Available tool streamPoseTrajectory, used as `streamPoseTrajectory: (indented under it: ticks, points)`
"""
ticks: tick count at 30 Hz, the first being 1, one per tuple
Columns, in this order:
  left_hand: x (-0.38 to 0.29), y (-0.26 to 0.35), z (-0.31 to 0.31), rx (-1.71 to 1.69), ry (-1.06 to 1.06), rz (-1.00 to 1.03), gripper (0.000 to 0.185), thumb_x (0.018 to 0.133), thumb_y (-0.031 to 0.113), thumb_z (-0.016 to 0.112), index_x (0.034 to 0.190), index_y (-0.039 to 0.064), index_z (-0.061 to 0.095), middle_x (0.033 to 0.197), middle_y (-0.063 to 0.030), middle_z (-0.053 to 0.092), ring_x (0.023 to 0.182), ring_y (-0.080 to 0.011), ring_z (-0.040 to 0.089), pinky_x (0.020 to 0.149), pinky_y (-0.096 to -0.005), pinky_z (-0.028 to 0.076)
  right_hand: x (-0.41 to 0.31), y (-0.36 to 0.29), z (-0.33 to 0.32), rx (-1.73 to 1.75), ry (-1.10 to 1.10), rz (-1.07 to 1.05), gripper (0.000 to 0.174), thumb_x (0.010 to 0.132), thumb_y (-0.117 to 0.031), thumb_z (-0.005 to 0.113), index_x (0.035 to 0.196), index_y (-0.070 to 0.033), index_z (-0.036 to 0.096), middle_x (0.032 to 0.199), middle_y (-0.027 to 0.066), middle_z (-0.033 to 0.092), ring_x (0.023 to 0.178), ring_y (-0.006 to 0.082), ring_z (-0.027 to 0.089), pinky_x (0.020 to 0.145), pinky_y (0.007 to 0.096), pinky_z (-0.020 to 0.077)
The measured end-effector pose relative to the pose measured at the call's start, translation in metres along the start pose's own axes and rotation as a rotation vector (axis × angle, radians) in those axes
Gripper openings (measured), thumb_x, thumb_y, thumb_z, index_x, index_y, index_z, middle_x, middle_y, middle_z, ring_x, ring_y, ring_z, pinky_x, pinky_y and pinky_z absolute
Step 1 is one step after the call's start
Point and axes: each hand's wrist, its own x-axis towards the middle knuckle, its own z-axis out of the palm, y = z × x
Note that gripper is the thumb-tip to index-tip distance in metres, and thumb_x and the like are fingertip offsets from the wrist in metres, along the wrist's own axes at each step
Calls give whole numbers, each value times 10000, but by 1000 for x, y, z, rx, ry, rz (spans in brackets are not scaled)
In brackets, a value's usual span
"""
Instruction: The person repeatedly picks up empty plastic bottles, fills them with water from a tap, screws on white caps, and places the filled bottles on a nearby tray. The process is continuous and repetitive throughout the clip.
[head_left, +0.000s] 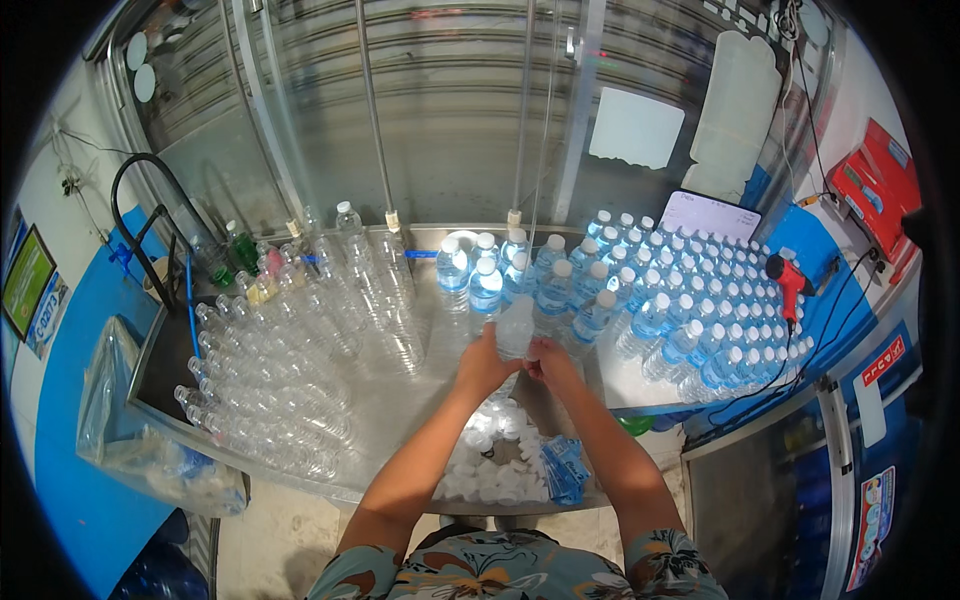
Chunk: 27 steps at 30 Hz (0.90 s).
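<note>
My left hand (484, 364) is wrapped around the left side of a translucent plastic bottle (516, 330) above the metal counter (427, 405). Against the bottle's lower right side, the fingers of my right hand (549, 363) are curled; whether they pinch anything small is hidden. Just beyond stand several capped bottles (486, 289) with blue labels. Loose white caps (491, 480) lie nearer my body, between my forearms. Beside the caps, a stack of flat blue label sleeves (566, 471) rests by the counter's front edge.
Uncapped clear bottles (277, 382) crowd the left side, near a sink (161, 367) with a black faucet (120, 195). Rows of capped, labelled bottles (697, 285) fill the right. A red blow dryer (787, 289) and its cord hang at the right wall. Metal-framed glass panels (450, 150) rise behind.
</note>
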Motion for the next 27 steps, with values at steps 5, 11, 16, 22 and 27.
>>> streamPoseTrajectory:
  ticks: [5, 11, 16, 22, 27]
  points:
    - [-2, 5, -6, -9, 1, -16, 745, 666, 308, 861, 1236, 21, 476, 1032, -259, 677, 992, -430, 644, 831, -467, 516, 35, -4, 4, -4, -85, -45, 202, 900, -206, 573, 1042, -70, 618, 822, 31, 637, 685, 101, 600, 577, 223, 481]
    - [-14, 2, -5, -61, 14, 31, 747, 679, 280, 852, 1256, 23, 454, 1043, -263, 668, 996, -433, 639, 826, -465, 517, 42, -19, 9, 4, -161, -20, 241, 908, -217, 601, 1086, -59, 638, 975, 41, 670, 843, 132, 652, 708, 287, 540]
    - [-36, -7, 11, -157, 92, 116, 740, 687, 229, 850, 1263, 12, 438, 1077, -282, 637, 994, -459, 619, 810, -479, 509, 37, -35, 17, -164, -258, 69, 227, 915, -213, 598, 1081, -65, 647, 1008, 40, 661, 874, 159, 646, 761, 322, 532]
    - [-43, -16, 21, -184, 129, 35, 737, 697, 220, 847, 1252, 7, 411, 1102, -287, 620, 992, -472, 610, 802, -485, 507, 31, -46, 22, -30, -275, 124, 201, 928, -174, 561, 1062, -70, 667, 969, 29, 651, 815, 138, 625, 722, 294, 515]
    - [-40, -19, 14, -199, 111, -56, 735, 701, 215, 844, 1246, -6, 404, 1099, -294, 615, 1020, -476, 597, 808, -486, 505, 13, -55, 16, -524, -122, -104, 304, 934, -96, 511, 1203, -79, 652, 1015, 74, 669, 785, 156, 639, 745, 298, 519]
